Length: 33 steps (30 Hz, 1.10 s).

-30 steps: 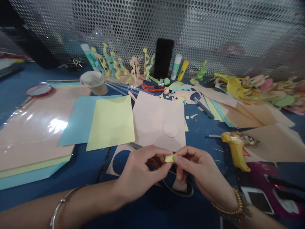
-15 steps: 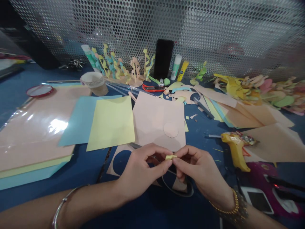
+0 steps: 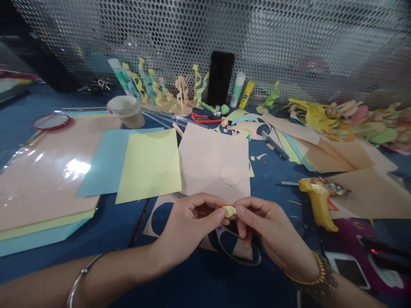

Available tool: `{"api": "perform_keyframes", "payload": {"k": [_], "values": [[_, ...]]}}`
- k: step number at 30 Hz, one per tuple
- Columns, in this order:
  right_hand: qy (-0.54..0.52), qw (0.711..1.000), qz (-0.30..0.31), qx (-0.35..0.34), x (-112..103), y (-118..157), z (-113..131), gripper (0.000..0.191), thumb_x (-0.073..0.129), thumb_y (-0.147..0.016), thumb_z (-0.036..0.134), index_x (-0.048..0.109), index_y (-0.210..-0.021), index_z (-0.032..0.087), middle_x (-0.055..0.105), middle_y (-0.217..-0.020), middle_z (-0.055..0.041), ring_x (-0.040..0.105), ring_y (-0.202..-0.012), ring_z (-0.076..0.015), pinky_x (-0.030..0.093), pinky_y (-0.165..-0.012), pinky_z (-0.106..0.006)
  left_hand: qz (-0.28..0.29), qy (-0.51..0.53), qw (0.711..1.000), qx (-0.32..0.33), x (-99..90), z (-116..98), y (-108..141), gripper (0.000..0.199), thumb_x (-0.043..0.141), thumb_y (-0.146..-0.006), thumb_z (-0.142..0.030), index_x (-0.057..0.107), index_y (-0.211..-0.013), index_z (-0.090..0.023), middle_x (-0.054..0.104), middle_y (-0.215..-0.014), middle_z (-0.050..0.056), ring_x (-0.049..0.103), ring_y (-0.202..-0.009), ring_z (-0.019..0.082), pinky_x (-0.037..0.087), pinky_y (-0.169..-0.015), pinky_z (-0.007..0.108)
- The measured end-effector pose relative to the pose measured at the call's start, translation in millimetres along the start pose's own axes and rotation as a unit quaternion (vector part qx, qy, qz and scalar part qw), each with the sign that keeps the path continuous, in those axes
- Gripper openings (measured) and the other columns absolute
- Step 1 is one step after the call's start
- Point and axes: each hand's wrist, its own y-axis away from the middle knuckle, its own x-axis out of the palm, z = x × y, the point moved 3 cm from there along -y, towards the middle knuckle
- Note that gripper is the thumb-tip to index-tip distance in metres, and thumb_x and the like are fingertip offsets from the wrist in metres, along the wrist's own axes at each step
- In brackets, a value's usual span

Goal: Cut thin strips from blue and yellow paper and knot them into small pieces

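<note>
My left hand [image 3: 189,226] and right hand [image 3: 271,233] are half-closed, both pinching one small pale-yellow paper scrap [image 3: 229,211] between their fingertips, just in front of a pale pink paper sheet [image 3: 208,162].

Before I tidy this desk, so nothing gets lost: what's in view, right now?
paper sheets: 3, blue, pale yellow, pink, centre
card stack: 1, pink over yellow and blue, left
paper cup: 1, beige, rear left
paper sculptures: several, pastel, rear
cut-paper heap: 1, pastel, right
black phone: 1, black, upright, rear
glue sticks: 2, white and yellow, beside black phone
scissors: 1, dark, under hands
glue gun: 1, yellow, right
white phone: 1, white, lower right
perforated metal screen: 1, silver, behind everything
left hand: 1, pinching yellow paper scrap
right hand: 1, pinching same scrap
</note>
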Motion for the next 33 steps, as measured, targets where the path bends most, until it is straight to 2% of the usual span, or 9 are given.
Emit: {"api": "perform_keyframes", "payload": {"k": [7,12,17,25,30,33], "values": [[0.037,0.999,-0.002,0.002,0,-2,1,0.019,0.073,-0.074,0.033,0.073,-0.084,0.017,0.058,-0.051,0.0037,0.052,-0.043,-0.0065,0.047,-0.038,-0.014,0.006,0.011,1.0,-0.004,2.5,-1,1,0.008,0.073,-0.073,-0.018,0.071,-0.081,-0.018,0.073,-0.073,-0.001,0.07,-0.066,0.012,0.059,-0.066,0.02],[0.122,0.992,-0.019,-0.02,0,1,8,0.02,0.07,-0.076,0.036,0.07,-0.078,0.016,0.058,-0.052,0.0029,0.051,-0.042,-0.0059,0.048,-0.041,-0.015,0.006,0.003,1.0,0.014,3.5,0,3,0.011,0.072,-0.073,-0.016,0.071,-0.084,-0.019,0.073,-0.075,-0.001,0.07,-0.069,0.013,0.06,-0.069,0.022],[0.16,0.986,-0.037,-0.033,3,4,12,0.017,0.07,-0.075,0.033,0.066,-0.075,0.016,0.058,-0.053,0.0032,0.053,-0.044,-0.0064,0.048,-0.043,-0.014,0.018,-0.022,0.999,0.028,4.2,-2,3,0.009,0.072,-0.074,-0.016,0.071,-0.082,-0.019,0.075,-0.077,-0.001,0.07,-0.073,0.013,0.058,-0.071,0.021],[0.109,0.994,0.001,-0.017,1,3,7,0.032,0.058,-0.085,0.045,0.066,-0.08,0.015,0.061,-0.055,0.0008,0.056,-0.044,-0.0076,0.049,-0.044,-0.017,0.016,0.011,1.0,-0.003,1.4,1,1,0.01,0.072,-0.076,-0.02,0.067,-0.084,-0.018,0.071,-0.074,-0.002,0.07,-0.068,0.012,0.059,-0.067,0.022],[0.108,0.994,-0.016,-0.014,1,3,9,0.026,0.069,-0.077,0.039,0.067,-0.085,0.014,0.06,-0.053,0.002,0.056,-0.046,-0.0079,0.05,-0.044,-0.017,0.026,0.01,0.999,-0.014,1.5,2,1,0.007,0.071,-0.077,-0.023,0.069,-0.082,-0.018,0.072,-0.074,-0.001,0.07,-0.07,0.013,0.059,-0.07,0.023],[0.096,0.995,-0.016,-0.004,2,2,8,0.025,0.07,-0.076,0.038,0.066,-0.083,0.014,0.06,-0.052,0.0025,0.055,-0.045,-0.007,0.05,-0.043,-0.016,0.028,-0.018,0.999,0.014,2.1,0,3,0.008,0.071,-0.076,-0.021,0.069,-0.084,-0.019,0.073,-0.078,-0.001,0.069,-0.072,0.012,0.057,-0.071,0.021]]}}
